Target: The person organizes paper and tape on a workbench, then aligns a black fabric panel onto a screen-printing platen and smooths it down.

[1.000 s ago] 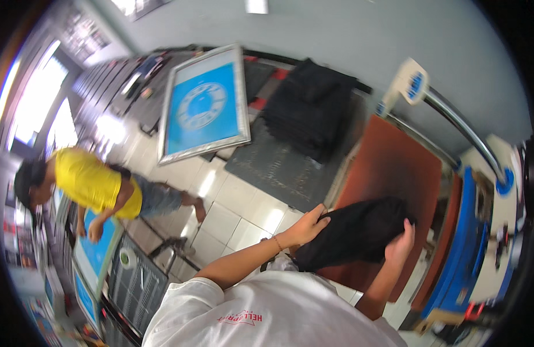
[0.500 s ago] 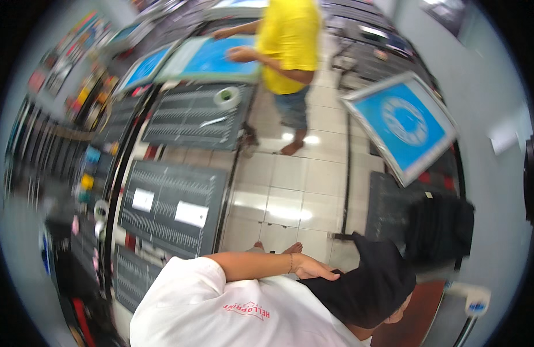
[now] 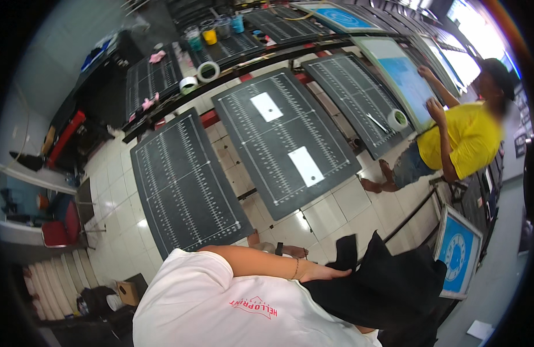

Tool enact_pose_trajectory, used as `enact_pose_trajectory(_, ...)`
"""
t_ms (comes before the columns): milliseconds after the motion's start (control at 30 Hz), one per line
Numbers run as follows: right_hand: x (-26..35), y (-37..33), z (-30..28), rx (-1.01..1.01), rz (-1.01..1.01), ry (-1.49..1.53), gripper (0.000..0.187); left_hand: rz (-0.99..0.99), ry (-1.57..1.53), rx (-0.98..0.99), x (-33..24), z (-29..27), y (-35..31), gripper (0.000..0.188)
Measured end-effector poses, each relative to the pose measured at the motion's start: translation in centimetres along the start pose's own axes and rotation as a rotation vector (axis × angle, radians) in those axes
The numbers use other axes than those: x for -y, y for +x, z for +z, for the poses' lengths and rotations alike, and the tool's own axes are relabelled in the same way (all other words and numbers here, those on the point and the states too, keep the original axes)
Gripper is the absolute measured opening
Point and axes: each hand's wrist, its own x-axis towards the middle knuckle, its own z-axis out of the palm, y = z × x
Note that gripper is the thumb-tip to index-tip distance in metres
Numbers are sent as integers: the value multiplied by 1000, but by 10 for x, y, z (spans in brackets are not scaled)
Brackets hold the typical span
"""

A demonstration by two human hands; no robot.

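Observation:
A black garment [image 3: 388, 277], bunched and hanging, spreads in front of me at the lower right. My left hand [image 3: 324, 272] reaches across my white shirt, its fingers closed on the near left edge of the cloth. A loose flap stands up just beyond those fingers. Only a sliver of my right arm shows beneath the garment; my right hand is hidden behind the cloth. Nearest to my left hand on the left is a dark printing board [image 3: 186, 182] with white ruler marks.
A second marked board [image 3: 284, 136] carries two white cards. On a third board [image 3: 353, 98] lie a tape roll [image 3: 397, 120] and a thin white tool. A person in yellow [image 3: 469, 139] handles a blue screen frame [image 3: 403, 81]. Another blue screen [image 3: 457, 251] leans at right.
My view has swung left, so the boards and the person now appear farther right. My left hand keeps its hold on the black garment, while my right hand has gone out of sight behind it.

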Motion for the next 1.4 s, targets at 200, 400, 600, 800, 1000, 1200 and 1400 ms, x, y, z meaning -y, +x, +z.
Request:
enact_pose_trajectory(200, -41, 26, 72, 183, 71, 77, 74, 222, -14, 98, 15, -67, -44, 38)
enact_pose_trajectory(400, -68, 37, 129, 303, 112, 146, 73, 607, -386, 109, 61, -131, -134, 33)
enact_pose_trajectory(600, -76, 42, 163, 350, 92, 172, 72, 1232, -568, -433, 141, -155, -307, 32)
enact_pose_trajectory(800, -79, 55, 188, 353, 70, 172, 71, 1638, -644, -667, 191, -190, -381, 43)
enact_pose_trajectory(1000, -123, 55, 170, 206, 364, 103, 65, 1198, -310, -1470, 203, -241, -355, 29)
enact_pose_trajectory(1200, -168, 53, 158, 311, 728, -16, 49, 558, 230, -2029, 189, -242, -306, 32)
enact_pose_trajectory(1400, -168, 75, 141, 667, 691, -262, 25, 1228, 466, -1748, 82, -151, -288, 65)
